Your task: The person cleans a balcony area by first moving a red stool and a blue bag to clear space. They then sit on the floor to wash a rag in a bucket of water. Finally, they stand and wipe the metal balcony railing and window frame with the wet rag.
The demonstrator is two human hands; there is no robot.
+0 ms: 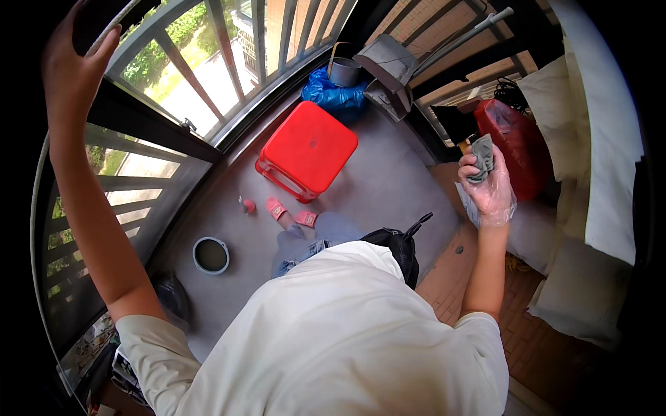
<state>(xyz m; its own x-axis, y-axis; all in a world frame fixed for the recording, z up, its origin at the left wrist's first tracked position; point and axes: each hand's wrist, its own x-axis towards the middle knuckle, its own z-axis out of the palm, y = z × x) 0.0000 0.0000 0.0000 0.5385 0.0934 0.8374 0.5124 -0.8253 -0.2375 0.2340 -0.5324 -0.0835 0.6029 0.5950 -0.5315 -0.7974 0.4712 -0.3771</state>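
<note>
My left hand (78, 73) is raised at the upper left. A pale, cord-like edge (116, 21) passes between its thumb and fingers, and the hand closes on it; the fingertips are lost in shadow. In a clear plastic glove, my right hand (496, 191) is lifted on the right, its fingers wrapped round a crumpled grey-green cloth (480, 159). A barred window (201, 62) lies to the right of the left hand. In front of my feet stands a red plastic stool (310, 145) on the grey floor.
A round bucket (211, 256) with murky water stands left of my legs. By the far corner are a blue plastic bag (331, 97), a grey pot (344, 71) and a dustpan (388, 62). Red bag (517, 149) and pale covered bundles (583, 291) line the right.
</note>
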